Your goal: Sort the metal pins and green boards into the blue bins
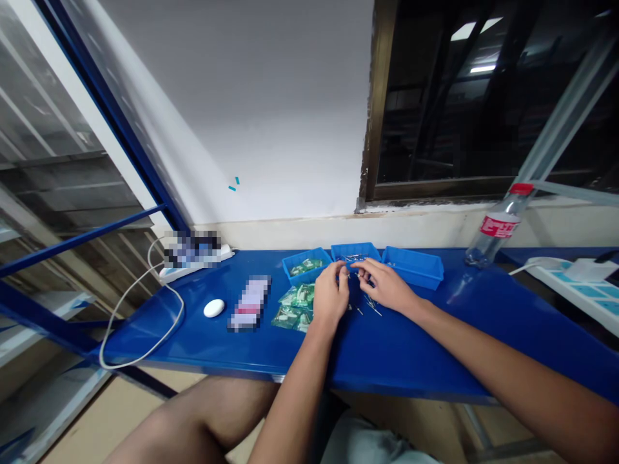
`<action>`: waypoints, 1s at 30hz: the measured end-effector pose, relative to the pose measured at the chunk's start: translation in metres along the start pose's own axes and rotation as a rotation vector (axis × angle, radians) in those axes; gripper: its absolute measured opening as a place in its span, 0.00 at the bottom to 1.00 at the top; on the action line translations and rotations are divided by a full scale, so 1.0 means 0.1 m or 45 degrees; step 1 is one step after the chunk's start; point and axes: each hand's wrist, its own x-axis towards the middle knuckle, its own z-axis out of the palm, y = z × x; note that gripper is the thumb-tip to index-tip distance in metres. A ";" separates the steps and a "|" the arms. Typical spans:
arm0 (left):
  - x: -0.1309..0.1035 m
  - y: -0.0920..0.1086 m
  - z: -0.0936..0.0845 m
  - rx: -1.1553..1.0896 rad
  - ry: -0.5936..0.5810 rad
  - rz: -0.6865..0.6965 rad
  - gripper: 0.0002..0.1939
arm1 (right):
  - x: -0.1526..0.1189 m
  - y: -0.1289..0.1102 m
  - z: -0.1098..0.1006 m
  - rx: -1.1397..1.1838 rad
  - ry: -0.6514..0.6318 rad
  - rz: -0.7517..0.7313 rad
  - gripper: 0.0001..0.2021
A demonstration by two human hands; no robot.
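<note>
Several green-and-clear packets [290, 316] lie on the blue table just left of my left hand [331, 293]. That hand has its fingers curled together near the middle blue tray [355, 247], which holds small metal pieces. Close by on the right is my right hand [382, 282], thumb and fingertips drawn together; whatever is between them is too small to name. Loose thin metal pieces [372, 307] are scattered on the table below my hands. The left blue tray [293, 277] contains more green packets. A third blue tray [420, 276] sits beyond my right hand.
A white oval object [213, 308] and a blurred-out flat item [249, 303] lie at the left. Farther left are a power strip [193, 265] and a white cable [181, 314]. A bottle with a red cap [500, 227] stands at the right, near another power strip [587, 290].
</note>
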 end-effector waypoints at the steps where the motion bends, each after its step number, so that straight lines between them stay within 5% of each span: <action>1: -0.01 0.00 0.00 0.001 -0.024 -0.008 0.15 | 0.00 -0.01 -0.01 0.039 0.040 0.028 0.17; 9: -0.03 0.04 0.01 -0.099 -0.241 0.017 0.15 | -0.02 -0.07 -0.06 0.275 0.192 0.190 0.07; 17: 0.01 -0.03 0.04 -0.372 -0.143 -0.100 0.08 | -0.03 -0.07 -0.03 0.305 0.098 0.177 0.09; 24: 0.00 -0.04 0.02 -0.325 -0.117 -0.185 0.14 | -0.04 -0.10 0.00 0.439 0.108 0.381 0.09; 30: -0.01 -0.01 0.02 -0.215 -0.168 -0.095 0.15 | -0.01 -0.13 -0.05 0.296 0.087 0.292 0.08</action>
